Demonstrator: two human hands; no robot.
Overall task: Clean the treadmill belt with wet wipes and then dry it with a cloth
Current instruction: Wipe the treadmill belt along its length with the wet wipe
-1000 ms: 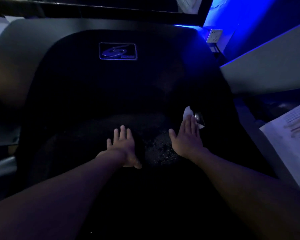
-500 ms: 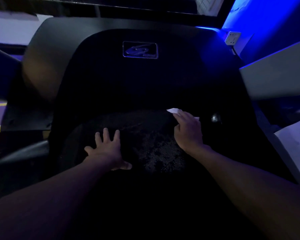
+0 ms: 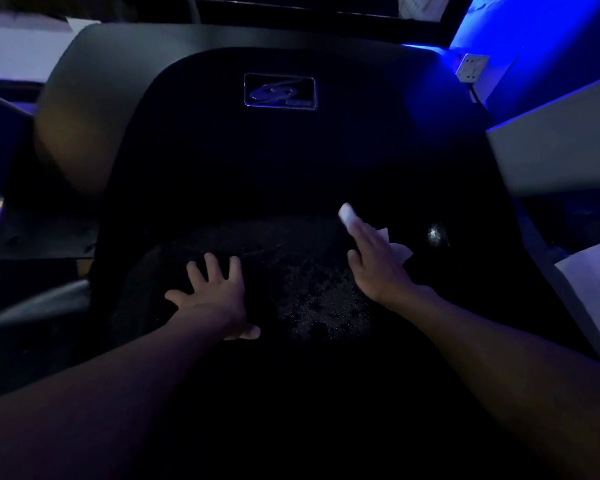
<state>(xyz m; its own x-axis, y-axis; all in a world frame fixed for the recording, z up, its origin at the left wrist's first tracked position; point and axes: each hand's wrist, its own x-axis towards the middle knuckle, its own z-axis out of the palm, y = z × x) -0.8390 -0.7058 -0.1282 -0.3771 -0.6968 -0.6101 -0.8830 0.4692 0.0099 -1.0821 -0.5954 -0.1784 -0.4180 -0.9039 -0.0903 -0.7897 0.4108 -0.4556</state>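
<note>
The black treadmill belt [image 3: 312,306] fills the lower middle of the dim view, with a wet, speckled patch between my hands. My left hand [image 3: 215,296] rests flat on the belt, fingers spread. My right hand [image 3: 378,265] presses a white wet wipe [image 3: 400,251] onto the belt with straight fingers; the wipe sticks out past the fingertips and beside the palm. Most of the wipe is hidden under the hand.
The dark motor cover with a logo badge [image 3: 280,91] rises ahead of the belt. Grey side rails [image 3: 551,154] flank it. A wall socket [image 3: 471,66] sits on the blue-lit wall at right. A small shiny spot [image 3: 434,234] lies right of the wipe.
My right hand slid the wipe from the right side toward the middle and forward along the belt. My left hand shifted a little to the left and stays flat.
</note>
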